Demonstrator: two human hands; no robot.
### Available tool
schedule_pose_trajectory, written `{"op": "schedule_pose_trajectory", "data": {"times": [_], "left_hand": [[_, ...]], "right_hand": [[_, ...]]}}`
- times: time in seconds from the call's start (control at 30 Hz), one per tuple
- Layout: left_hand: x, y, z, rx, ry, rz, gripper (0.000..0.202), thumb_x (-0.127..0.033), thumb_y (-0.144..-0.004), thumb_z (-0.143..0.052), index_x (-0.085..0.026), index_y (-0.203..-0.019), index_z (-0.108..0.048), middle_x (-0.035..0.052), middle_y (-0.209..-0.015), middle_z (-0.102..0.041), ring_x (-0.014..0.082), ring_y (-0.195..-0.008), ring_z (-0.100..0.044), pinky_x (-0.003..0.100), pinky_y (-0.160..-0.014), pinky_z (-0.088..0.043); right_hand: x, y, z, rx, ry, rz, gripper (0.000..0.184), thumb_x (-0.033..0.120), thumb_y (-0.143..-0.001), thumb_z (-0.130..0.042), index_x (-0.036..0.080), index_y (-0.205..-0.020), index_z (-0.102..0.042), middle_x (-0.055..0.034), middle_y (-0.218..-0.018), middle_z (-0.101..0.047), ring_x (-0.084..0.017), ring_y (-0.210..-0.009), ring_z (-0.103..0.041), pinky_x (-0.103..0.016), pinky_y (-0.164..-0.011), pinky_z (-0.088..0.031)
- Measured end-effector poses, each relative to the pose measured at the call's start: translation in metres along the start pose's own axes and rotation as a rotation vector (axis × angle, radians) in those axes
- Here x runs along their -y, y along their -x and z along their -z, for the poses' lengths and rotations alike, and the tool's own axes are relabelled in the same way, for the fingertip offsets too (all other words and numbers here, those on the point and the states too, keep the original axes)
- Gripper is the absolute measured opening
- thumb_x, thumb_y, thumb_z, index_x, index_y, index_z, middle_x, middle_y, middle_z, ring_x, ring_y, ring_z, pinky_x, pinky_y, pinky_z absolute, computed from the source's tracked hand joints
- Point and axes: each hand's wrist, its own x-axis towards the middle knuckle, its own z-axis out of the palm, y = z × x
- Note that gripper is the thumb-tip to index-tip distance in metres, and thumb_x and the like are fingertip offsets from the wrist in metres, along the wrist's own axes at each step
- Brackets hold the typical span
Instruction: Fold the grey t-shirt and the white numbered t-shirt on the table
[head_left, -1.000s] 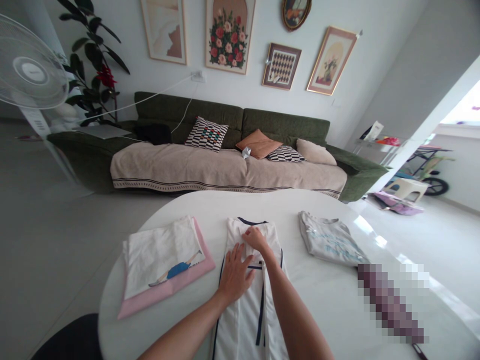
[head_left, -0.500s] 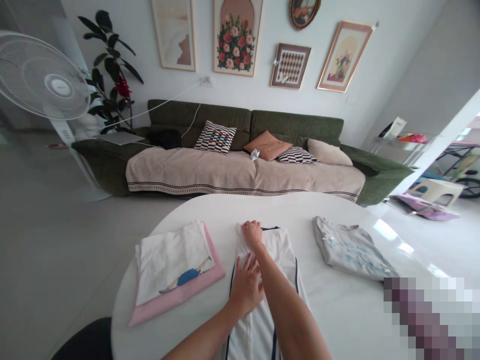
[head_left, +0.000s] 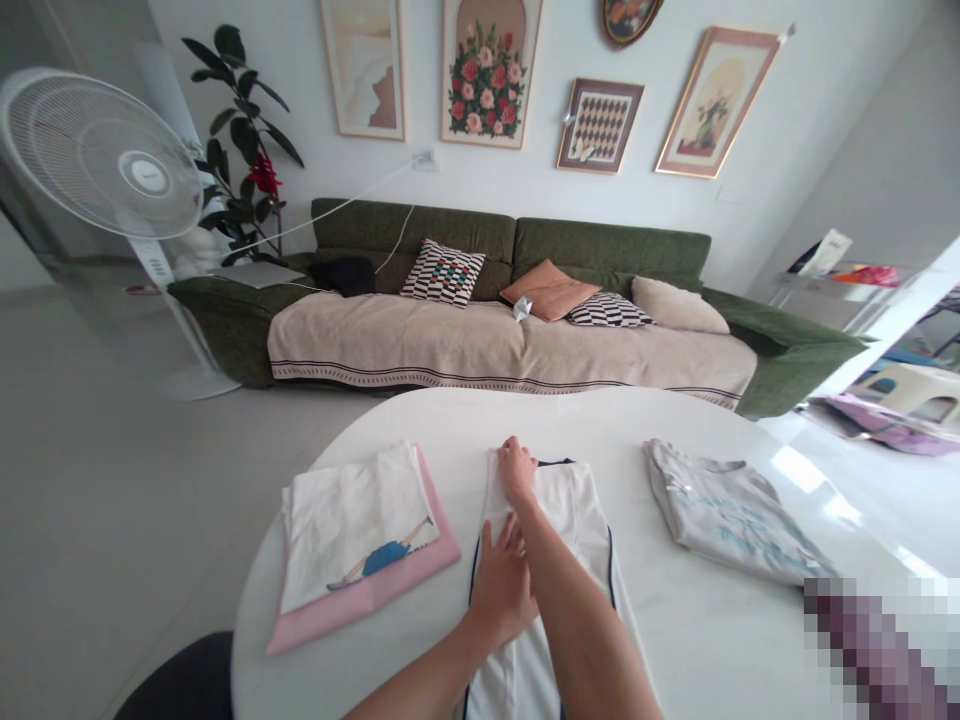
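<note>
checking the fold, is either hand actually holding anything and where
Nothing is gripped: left hand lies flat mid-shirt, right hand presses its collar end.

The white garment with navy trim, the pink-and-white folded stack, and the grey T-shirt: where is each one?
white garment with navy trim (head_left: 581, 505), head view, on its bare upper right panel.
pink-and-white folded stack (head_left: 352, 515), head view, on the white top layer.
grey T-shirt (head_left: 724, 515), head view, on its printed front.
</note>
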Motion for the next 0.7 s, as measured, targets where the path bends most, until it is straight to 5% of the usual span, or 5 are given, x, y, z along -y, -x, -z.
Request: {"op": "schedule_pose_trajectory", "data": {"times": [0.23,0.4,0.57,0.7], "left_hand": [[-0.002,0.001,-0.003,-0.12,0.003,0.01,0.05,-0.034,-0.087,-0.041,-0.031,-0.137,-0.039,0.0029,-0.151,-0.031,0.028,-0.139,-0.022,0.06,-0.11,-0.015],[-0.002,0.001,-0.006,-0.154,-0.01,-0.001,0.048,-0.038,-0.089,-0.039,-0.031,-0.137,-0.039,0.0035,-0.147,-0.038,0.0274,-0.138,-0.024,0.06,-0.109,-0.017],[0.001,0.0,-0.008,-0.16,-0.043,-0.007,0.047,-0.04,-0.089,-0.039,-0.032,-0.135,-0.041,0.0019,-0.148,-0.037,0.0266,-0.138,-0.024,0.059,-0.109,-0.018],[0.002,-0.003,-0.008,-0.162,-0.057,-0.009,0.047,-0.041,-0.089,-0.04,-0.032,-0.135,-0.041,0.0021,-0.148,-0.037,0.0271,-0.138,-0.025,0.059,-0.109,-0.017]], "right_hand": [[-0.018,-0.001,0.042,-0.054,-0.025,0.159,0.038,0.034,-0.09,-0.054,0.02,-0.124,-0.05,-0.0087,-0.132,-0.049,-0.024,-0.116,-0.051,-0.049,-0.096,-0.043],[-0.039,0.035,0.04,0.19,0.01,0.352,0.042,0.036,-0.089,-0.054,0.021,-0.128,-0.048,-0.0081,-0.141,-0.043,-0.028,-0.128,-0.041,-0.055,-0.104,-0.031],[-0.028,0.034,0.028,0.248,0.037,0.294,0.052,0.042,-0.091,-0.049,0.023,-0.138,-0.036,-0.0091,-0.149,-0.031,-0.031,-0.135,-0.03,-0.06,-0.107,-0.023],[-0.034,0.048,0.051,0.163,0.045,0.219,0.056,0.044,-0.097,-0.026,0.024,-0.147,-0.011,-0.0084,-0.156,-0.011,-0.026,-0.142,-0.011,-0.056,-0.11,-0.019]]}}
